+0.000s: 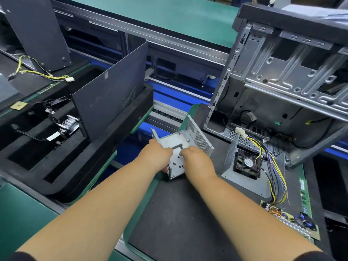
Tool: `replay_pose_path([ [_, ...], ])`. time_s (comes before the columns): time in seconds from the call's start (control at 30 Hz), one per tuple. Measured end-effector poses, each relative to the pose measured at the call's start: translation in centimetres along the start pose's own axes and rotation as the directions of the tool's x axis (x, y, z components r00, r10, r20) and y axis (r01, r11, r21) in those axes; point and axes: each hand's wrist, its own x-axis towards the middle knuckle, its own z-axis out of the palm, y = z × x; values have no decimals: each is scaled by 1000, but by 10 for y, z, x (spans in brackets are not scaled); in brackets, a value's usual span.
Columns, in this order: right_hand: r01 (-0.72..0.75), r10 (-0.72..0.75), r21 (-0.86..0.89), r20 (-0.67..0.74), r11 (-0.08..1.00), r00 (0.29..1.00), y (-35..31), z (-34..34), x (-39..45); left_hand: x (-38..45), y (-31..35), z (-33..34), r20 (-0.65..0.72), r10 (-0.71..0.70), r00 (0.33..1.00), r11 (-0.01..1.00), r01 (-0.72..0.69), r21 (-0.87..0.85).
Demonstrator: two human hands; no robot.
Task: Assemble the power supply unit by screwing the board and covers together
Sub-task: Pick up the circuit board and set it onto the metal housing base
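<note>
2 hands are seen: left hand (157,155) and right hand (197,162). 2 PSU metal covers are counted: 1 perforated cover (185,146) under the hands, 1 fan cover (243,172) to the right w/ 1 fan (248,163). 3 small dark screws (174,163) can be made out on the perforated cover's floor; more may be hidden. 1 circuit board (290,221) w/ 1 wire bundle (276,170) is seen. 1 open PC chassis (282,81) is counted, 2 dark side panels (111,95), 1 heatsink cooler (68,125), 1 CPU chip (18,105), 1 RAM stick (306,196) approx.
</note>
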Motion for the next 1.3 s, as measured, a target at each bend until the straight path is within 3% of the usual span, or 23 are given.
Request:
replay_pose_path([
  [0.4,-59,48,204,57,977,997,-7,-3,7,-2,2,-2,-16,58,998,997,-57,49],
  [1.07,56,-59,209,7,976,998,-8,2,-11,-1,5,-5,-22,63,998,992,-60,115],
  [1.3,1,-9,207,39,978,999,-5,5,-9,0,5,-6,-15,65,998,991,-62,119],
])
